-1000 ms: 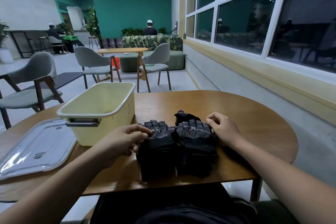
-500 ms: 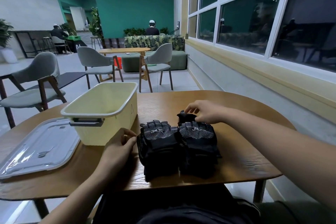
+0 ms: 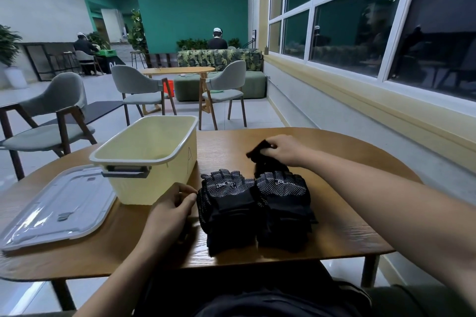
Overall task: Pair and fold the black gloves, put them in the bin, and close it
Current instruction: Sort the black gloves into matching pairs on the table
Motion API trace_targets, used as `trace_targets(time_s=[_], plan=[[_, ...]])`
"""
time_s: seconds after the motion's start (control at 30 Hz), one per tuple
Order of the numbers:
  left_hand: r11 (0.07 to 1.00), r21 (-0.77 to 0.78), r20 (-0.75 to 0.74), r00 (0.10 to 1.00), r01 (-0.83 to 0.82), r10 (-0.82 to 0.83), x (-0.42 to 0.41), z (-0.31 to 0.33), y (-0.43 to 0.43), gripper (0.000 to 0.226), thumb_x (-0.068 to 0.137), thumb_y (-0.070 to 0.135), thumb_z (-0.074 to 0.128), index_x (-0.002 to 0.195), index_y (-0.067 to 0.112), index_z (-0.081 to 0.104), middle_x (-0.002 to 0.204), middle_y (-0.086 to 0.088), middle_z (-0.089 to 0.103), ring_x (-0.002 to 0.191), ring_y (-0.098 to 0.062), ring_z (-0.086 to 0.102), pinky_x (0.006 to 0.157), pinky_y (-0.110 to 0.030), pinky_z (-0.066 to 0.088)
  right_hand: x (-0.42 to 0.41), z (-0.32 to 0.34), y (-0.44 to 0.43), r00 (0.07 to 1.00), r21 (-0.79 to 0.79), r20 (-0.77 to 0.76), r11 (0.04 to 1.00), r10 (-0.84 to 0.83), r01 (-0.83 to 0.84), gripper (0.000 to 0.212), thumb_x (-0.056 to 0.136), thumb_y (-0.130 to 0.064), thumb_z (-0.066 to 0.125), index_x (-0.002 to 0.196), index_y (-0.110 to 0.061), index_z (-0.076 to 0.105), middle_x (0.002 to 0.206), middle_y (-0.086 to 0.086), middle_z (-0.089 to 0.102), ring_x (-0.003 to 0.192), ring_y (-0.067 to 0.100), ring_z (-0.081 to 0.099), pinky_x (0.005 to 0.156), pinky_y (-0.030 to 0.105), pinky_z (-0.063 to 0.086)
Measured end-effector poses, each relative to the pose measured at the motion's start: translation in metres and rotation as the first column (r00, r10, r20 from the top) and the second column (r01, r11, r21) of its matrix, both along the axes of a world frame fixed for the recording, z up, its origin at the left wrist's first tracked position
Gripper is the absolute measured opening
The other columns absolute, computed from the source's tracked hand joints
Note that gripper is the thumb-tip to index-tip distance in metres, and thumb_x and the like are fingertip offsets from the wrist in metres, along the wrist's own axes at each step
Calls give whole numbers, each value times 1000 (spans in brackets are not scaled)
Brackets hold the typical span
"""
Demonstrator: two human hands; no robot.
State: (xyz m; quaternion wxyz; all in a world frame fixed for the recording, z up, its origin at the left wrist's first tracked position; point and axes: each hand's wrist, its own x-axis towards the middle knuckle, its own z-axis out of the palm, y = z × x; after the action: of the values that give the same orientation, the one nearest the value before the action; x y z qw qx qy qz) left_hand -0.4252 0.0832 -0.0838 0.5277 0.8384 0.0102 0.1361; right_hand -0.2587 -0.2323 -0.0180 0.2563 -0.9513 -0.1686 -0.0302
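Observation:
Two folded pairs of black dotted gloves lie side by side near the table's front edge, the left pair (image 3: 228,210) and the right pair (image 3: 283,207). Behind the right pair, my right hand (image 3: 283,150) pinches a loose black glove (image 3: 260,154) and lifts its end off the table. My left hand (image 3: 170,216) rests on the table with curled fingers, its fingertips touching the left pair's edge. The open pale yellow bin (image 3: 152,159) stands to the left of the gloves. Its clear lid (image 3: 55,207) lies flat further left.
The round wooden table (image 3: 347,188) has bare surface to the right of the gloves and behind them. Grey chairs (image 3: 55,121) and another table stand beyond, and a wall with windows runs along the right. Two people sit far off.
My right hand moved from the right pair's side to behind it and took hold of the loose glove, raising it. My left hand slid back off the left pair to its edge.

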Motion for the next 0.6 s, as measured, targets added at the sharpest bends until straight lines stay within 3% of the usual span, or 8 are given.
trace_targets(time_s=[0.1, 0.2, 0.37, 0.47, 0.6], plan=[[1000, 9, -11, 1000, 1, -1, 0, 0, 1, 8, 104, 31, 62, 103, 28, 69, 87, -6, 74, 75, -28, 67, 45, -15, 45, 0, 9, -2, 993, 219, -102, 973, -57, 79, 22, 106, -39, 61, 105, -21, 74, 97, -8, 73, 86, 9, 65, 71, 26, 46], [1000, 8, -16, 1000, 5, -5, 0, 1, 1, 9, 105, 32, 62, 103, 29, 70, 86, -5, 74, 77, -27, 68, 46, -16, 47, 0, 18, -7, 990, 319, -135, 943, -49, 90, 21, 107, -37, 59, 109, -21, 73, 102, -4, 75, 94, 13, 70, 77, 28, 51], [1000, 27, -19, 1000, 1, -1, 2, -3, 3, 9, 103, 35, 62, 104, 33, 70, 85, 3, 75, 82, -22, 69, 64, -30, 49, -1, 40, -12, 998, 368, -62, 929, -11, 34, 24, 108, -35, 57, 110, -18, 73, 106, 6, 76, 95, 20, 70, 90, 43, 55], [1000, 11, -12, 1000, 8, -8, 3, -4, 4, 9, 103, 34, 62, 105, 31, 71, 86, 4, 75, 84, -23, 69, 72, -34, 50, -10, 56, -13, 998, 408, -49, 913, 35, -12, 27, 111, -32, 54, 119, -14, 71, 113, 10, 75, 96, 20, 70, 89, 40, 56], [1000, 1, -14, 1000, 13, -13, 3, -5, 4, 9, 103, 33, 62, 103, 31, 71, 86, 4, 75, 84, -23, 70, 73, -35, 52, -35, 68, -20, 994, 379, -45, 923, 97, -73, 29, 112, -32, 51, 127, -16, 70, 118, 7, 76, 106, 24, 73, 92, 39, 58]])
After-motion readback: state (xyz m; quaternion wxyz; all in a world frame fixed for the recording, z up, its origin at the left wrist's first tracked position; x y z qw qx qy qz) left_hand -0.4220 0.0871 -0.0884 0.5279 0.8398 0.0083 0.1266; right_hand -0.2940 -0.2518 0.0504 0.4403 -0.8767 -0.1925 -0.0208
